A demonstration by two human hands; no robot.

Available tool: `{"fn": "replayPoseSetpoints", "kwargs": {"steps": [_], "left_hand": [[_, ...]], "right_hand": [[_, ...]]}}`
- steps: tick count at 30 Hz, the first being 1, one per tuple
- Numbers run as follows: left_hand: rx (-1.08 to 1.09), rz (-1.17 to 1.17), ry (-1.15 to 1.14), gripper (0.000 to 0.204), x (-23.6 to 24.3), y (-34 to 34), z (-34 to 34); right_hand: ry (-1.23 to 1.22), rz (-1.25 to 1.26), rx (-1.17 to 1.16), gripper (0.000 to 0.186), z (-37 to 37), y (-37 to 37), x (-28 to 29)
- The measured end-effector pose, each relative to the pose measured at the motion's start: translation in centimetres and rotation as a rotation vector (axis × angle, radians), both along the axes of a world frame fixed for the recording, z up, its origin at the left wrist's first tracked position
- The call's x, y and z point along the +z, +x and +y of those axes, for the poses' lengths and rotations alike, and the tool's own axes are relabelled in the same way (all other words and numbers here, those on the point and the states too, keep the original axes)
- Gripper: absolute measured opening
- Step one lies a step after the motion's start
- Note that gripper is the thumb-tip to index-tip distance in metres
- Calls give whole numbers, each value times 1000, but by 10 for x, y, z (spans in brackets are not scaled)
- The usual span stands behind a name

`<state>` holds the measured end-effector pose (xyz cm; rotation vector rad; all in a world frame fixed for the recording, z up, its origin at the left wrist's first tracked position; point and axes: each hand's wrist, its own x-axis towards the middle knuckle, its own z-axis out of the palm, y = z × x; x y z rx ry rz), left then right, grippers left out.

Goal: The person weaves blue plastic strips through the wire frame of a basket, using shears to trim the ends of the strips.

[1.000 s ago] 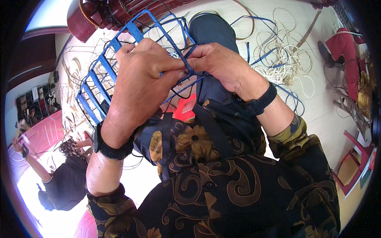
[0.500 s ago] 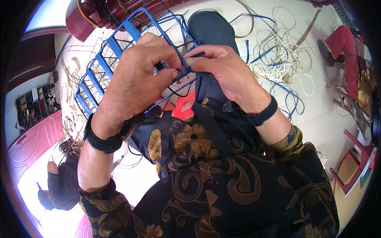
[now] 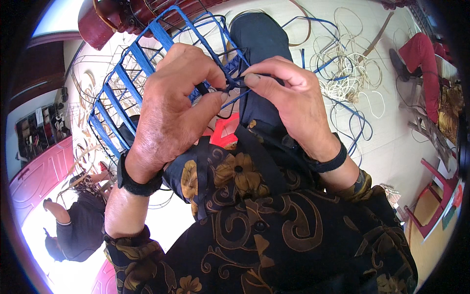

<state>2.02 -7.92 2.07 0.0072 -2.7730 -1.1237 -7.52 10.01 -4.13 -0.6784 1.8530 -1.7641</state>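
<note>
A wire frame (image 3: 128,82) wound with blue strip lies across my lap, with several wide blue bands along its left side. My left hand (image 3: 171,105) pinches the frame's near corner, thumb and forefinger closed on a wrapped bar. Right beside it, my right hand (image 3: 296,95) pinches a narrow dark blue strip (image 3: 238,81) between thumb and forefinger, close to that same corner. The exact wrap under the fingertips is partly hidden. Both wrists wear black bands.
Loose cream and blue strips (image 3: 350,66) lie tangled on the tiled floor at the right. A person in red trousers (image 3: 425,68) sits beyond them. Another person (image 3: 81,225) is at lower left. A dark red carved piece of furniture (image 3: 105,22) stands at the far left.
My right hand has shifted slightly right and down, away from the corner. The frame and my left hand have moved a little, and the person at lower left has changed posture.
</note>
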Motion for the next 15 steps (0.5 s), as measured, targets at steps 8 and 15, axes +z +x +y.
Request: {"fn": "replayPoseSetpoints", "kwargs": {"steps": [8,15], "left_hand": [[122,65,22,12,-6,2,9],[149,196,24,14,-10,6,17]], "right_hand": [[-22,686,7,18,8,0,9],[-144,749,20,19,-4,-4,6]]}}
